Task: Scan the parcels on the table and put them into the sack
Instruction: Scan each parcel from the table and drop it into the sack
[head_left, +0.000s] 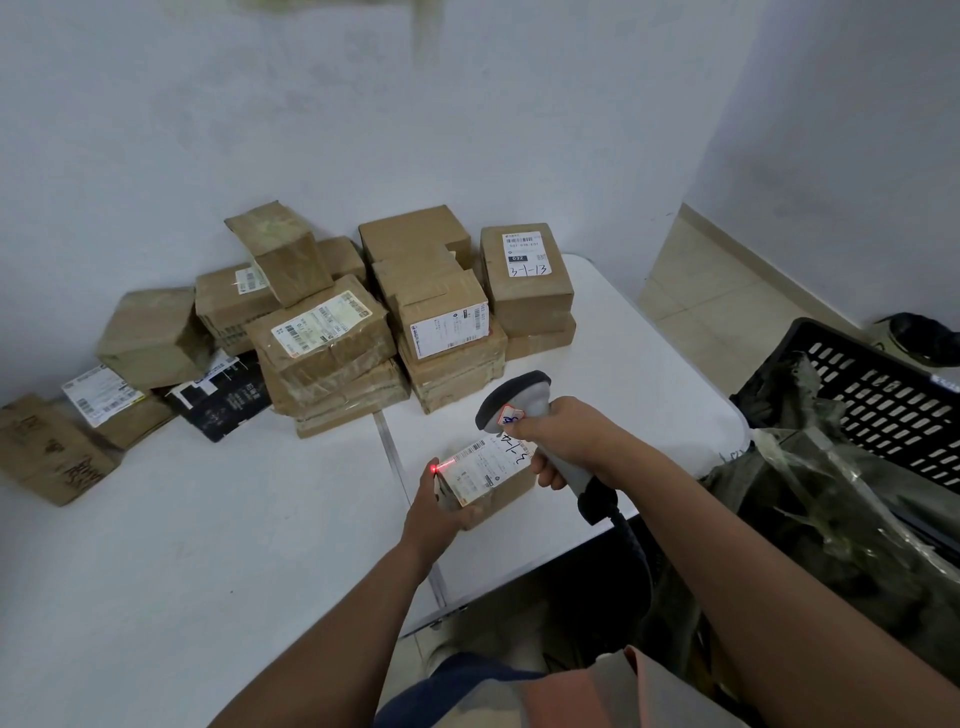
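Head view: hands clasping half-hidden parcel and scanner, label print illegible

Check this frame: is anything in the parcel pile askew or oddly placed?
Yes. One brown box sits tilted on a corner atop the rear left of the pile, leaning rather than lying flat. A black parcel lies skewed, wedged under neighbouring boxes. No visible spills.
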